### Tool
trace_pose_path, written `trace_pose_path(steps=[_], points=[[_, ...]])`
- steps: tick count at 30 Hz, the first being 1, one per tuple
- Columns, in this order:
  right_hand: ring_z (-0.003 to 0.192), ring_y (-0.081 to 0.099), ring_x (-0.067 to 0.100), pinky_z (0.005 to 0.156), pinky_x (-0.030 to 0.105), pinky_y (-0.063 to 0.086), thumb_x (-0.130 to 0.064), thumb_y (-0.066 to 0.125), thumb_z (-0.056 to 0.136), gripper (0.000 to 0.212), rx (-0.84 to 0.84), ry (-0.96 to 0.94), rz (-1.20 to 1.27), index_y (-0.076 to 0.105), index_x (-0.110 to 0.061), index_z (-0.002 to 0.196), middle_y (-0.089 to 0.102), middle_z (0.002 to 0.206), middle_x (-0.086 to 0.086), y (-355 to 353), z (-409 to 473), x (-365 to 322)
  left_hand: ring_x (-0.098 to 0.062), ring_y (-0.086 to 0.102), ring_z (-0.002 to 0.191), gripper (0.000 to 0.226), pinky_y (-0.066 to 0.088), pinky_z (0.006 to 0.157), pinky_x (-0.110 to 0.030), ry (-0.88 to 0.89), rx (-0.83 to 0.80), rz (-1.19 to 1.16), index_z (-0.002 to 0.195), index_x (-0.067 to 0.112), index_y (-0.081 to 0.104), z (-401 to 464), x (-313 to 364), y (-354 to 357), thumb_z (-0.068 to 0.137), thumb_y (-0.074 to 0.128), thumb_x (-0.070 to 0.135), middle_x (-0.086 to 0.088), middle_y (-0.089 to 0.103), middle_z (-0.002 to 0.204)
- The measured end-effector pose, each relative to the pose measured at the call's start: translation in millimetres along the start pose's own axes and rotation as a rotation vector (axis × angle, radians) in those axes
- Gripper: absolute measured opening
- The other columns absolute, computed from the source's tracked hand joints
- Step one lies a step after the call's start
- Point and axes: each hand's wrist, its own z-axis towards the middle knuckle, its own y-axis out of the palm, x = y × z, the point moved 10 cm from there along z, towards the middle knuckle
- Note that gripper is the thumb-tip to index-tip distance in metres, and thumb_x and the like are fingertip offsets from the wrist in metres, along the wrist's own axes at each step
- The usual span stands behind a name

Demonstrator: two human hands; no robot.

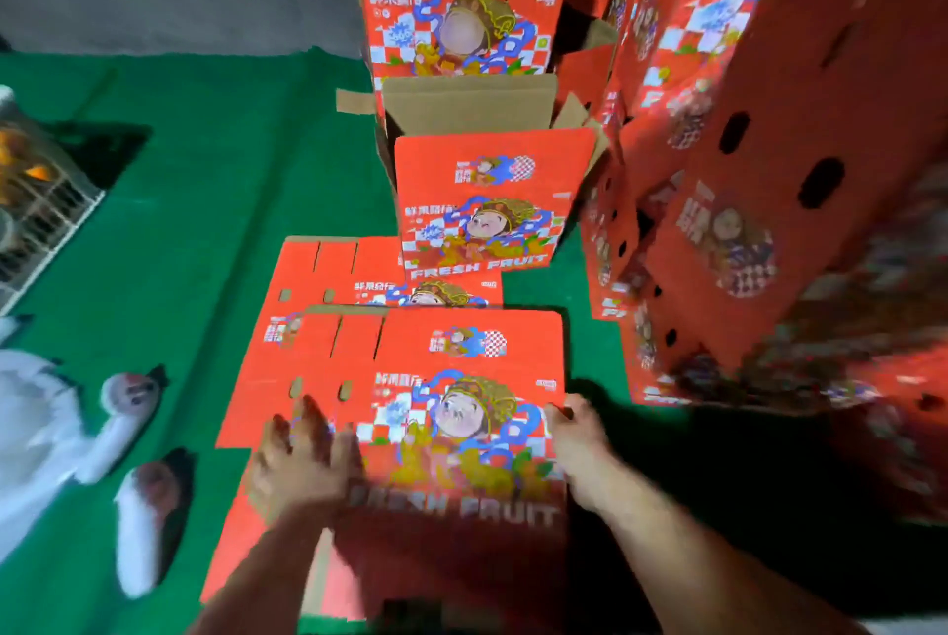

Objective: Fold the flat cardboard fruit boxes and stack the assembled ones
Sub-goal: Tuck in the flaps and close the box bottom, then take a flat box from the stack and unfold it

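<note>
A flat red cardboard fruit box (461, 378) with a cartoon print and "FRESH FRUIT" lettering lies on top of a pile of flat boxes (318, 275) on the green floor. My left hand (302, 460) rests spread on its left part, fingers apart. My right hand (577, 429) grips its right edge. Behind it stands an assembled box (487, 203) with its top flaps open. A taller stack of assembled boxes (461, 8) rises behind that one.
More red boxes (744, 172) are piled high on the right, leaning and blurred. Green floor covering (205, 172) spreads to the left. Another person's white-clad legs and feet (133, 429) are at the left edge. A wire-grille heater (41, 193) stands far left.
</note>
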Motion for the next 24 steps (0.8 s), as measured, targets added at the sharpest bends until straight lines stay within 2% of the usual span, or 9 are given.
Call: trace_pose_path(steps=[3,5,8,10,13,16,19,22,24], points=[[0.071,0.05,0.02,0.059,0.024,0.04,-0.009,0.054,0.101,0.013,0.003,0.01,0.21,0.063,-0.004,0.109,0.059,0.083,0.014,-32.3,-5.6,-1.1,-0.038,0.046,0.135,0.075,0.035,0.111,-0.049,-0.217,-0.091,-0.025,0.141,0.022,0.054,-17.8,-60.3,-8.2,0.09,0.026,0.069,-0.017,0.051,0.146],[0.079,0.05,0.023,0.071,0.034,0.04,-0.01,0.051,0.104,0.017,-0.008,-0.007,0.295,0.065,-0.01,0.113,0.06,0.092,0.016,-56.7,-10.9,0.0,-0.038,0.053,0.131,0.067,0.038,0.111,-0.047,-0.175,-0.129,-0.136,0.136,0.016,0.062,-36.8,-61.4,-5.7,0.096,0.036,0.063,-0.02,0.058,0.14],[0.074,0.057,0.021,0.07,0.033,0.047,-0.014,0.05,0.106,0.02,-0.065,-0.017,0.374,0.064,-0.015,0.119,0.066,0.091,0.009,-91.7,-26.9,5.9,-0.041,0.058,0.126,0.077,0.041,0.106,-0.043,-0.122,-0.138,-0.294,0.128,0.01,0.067,-75.6,-51.1,-6.0,0.091,0.04,0.071,-0.026,0.062,0.133],[0.09,0.067,0.027,0.083,0.041,0.057,-0.023,0.058,0.103,0.028,-0.154,0.002,0.277,0.056,-0.019,0.131,0.07,0.11,0.011,-102.1,-40.0,9.9,-0.042,0.059,0.124,0.076,0.041,0.103,-0.043,-0.134,-0.112,-0.28,0.125,0.019,0.071,-104.1,-56.3,-5.8,0.092,0.037,0.078,-0.026,0.065,0.131],[0.109,0.063,0.03,0.098,0.046,0.053,-0.038,0.066,0.098,0.069,-0.207,0.01,-0.087,0.025,-0.018,0.148,0.061,0.126,0.011,-113.5,-52.7,20.1,-0.046,0.056,0.123,0.078,0.039,0.111,-0.049,-0.191,-0.061,-0.34,0.121,0.025,0.072,-146.4,-68.5,-11.8,0.088,0.032,0.083,-0.025,0.064,0.129],[0.108,0.061,0.031,0.099,0.046,0.052,-0.044,0.067,0.094,0.073,-0.18,0.012,-0.16,0.018,-0.013,0.139,0.059,0.122,0.014,-126.1,-52.6,22.5,-0.039,0.068,0.092,0.067,0.053,0.092,-0.046,-0.164,-0.041,-0.45,0.079,0.015,0.072,-180.5,-67.4,-19.7,0.074,0.041,0.073,-0.016,0.076,0.091],[0.119,0.056,0.033,0.097,0.042,0.047,-0.047,0.065,0.096,0.081,-0.219,0.004,-0.241,0.012,-0.015,0.149,0.055,0.133,0.013,-129.7,-54.6,26.4,-0.029,0.069,0.072,0.051,0.055,0.084,-0.042,-0.093,-0.022,-0.425,0.07,0.026,0.073,-205.7,-59.7,-31.5,0.057,0.044,0.066,-0.002,0.07,0.059],[0.124,0.055,0.031,0.092,0.042,0.054,-0.045,0.071,0.093,0.083,-0.305,-0.017,-0.175,0.021,-0.027,0.157,0.049,0.15,0.009,-135.1,-56.2,30.0,-0.035,0.064,0.088,0.032,0.052,0.093,-0.049,0.021,0.008,-0.343,0.074,0.029,0.066,-212.5,-49.4,-36.2,0.06,0.053,0.055,-0.008,0.063,0.08],[0.139,0.047,0.029,0.077,0.036,0.055,-0.05,0.073,0.091,0.097,-0.402,0.025,-0.129,0.008,-0.038,0.162,0.036,0.162,0.003,-136.0,-60.1,33.3,-0.037,0.058,0.101,0.049,0.047,0.101,-0.049,0.028,-0.033,-0.281,0.089,0.031,0.062,-214.8,-50.2,-29.5,0.055,0.053,0.065,-0.007,0.053,0.094]])
